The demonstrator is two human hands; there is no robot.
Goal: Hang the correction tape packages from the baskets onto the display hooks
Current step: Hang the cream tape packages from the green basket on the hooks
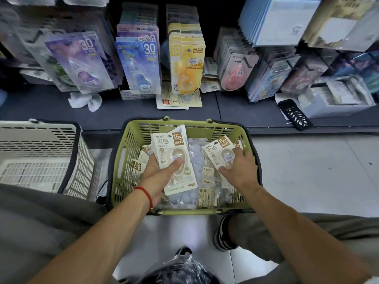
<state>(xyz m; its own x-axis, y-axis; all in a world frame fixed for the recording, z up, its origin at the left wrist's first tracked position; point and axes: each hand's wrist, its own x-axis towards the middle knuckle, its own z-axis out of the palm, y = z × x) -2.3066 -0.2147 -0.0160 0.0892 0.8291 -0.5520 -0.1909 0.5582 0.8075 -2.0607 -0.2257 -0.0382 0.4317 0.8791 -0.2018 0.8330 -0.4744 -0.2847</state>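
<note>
From the head camera, looking down: both hands are inside the green basket (123, 160), which sits on the floor just in front of the dark shelf ledge (51, 107). The left hand (158, 173) grips a cream correction tape package (172, 158), thumb pressed across its blister, fingers curled behind. The right hand (239, 167) holds a second cream package (220, 154), fingers curled over its upper right edge and thumb across its lower face. More of the same packs lie loose in the basket beneath, mixed with clear-wrapped ones.

Each held package stands with its long axis pointing up and away from the person, hang-hole end farthest from the wrists (the holes themselves are too small to make out). The hanging rows of packages (143, 64) are straight ahead and above the basket, so the carry is forward and up. Neither hand looks clearly nearer.

A white basket (41, 140) stands to the left, a crumpled tissue (85, 101) and a black handset (295, 114) lie on the ledge
</note>
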